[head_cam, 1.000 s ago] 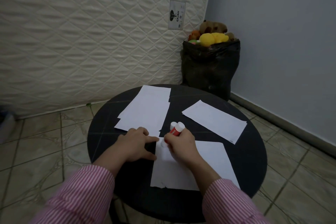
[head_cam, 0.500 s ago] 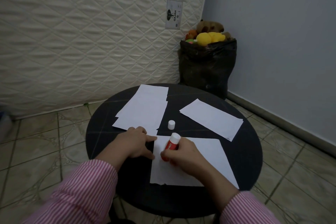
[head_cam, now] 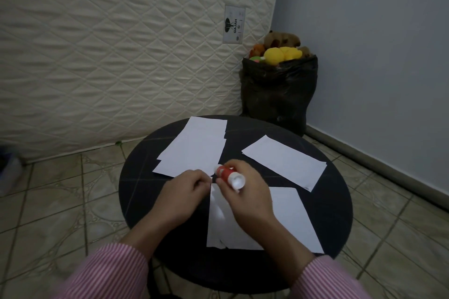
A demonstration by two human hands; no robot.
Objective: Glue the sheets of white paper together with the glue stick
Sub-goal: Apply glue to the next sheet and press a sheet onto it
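Note:
A round black table (head_cam: pixel 136 192) carries three lots of white paper: a stack of sheets (head_cam: pixel 196 148) at the far left, a single sheet (head_cam: pixel 284 162) at the right, and a near sheet (head_cam: pixel 291 221) under my hands. My right hand (head_cam: pixel 245 199) grips a red glue stick (head_cam: pixel 227 175), which is tilted with its white base towards me. A white bit shows at the stick's far end; I cannot tell whether it is the cap or the tip. My left hand (head_cam: pixel 187 192) rests with curled fingers at the near sheet's top left corner, holding nothing.
A black bag (head_cam: pixel 279 99) full of soft toys stands behind the table in the corner. A quilted mattress (head_cam: pixel 121 56) leans against the wall on the left. A blue-grey wall (head_cam: pixel 376 56) is on the right, with tiled floor (head_cam: pixel 60 201) all around.
My right hand lifted the glue stick off the near sheet and swung it to where the white cap lay. The cap no longer lies alone. My left hand stayed put.

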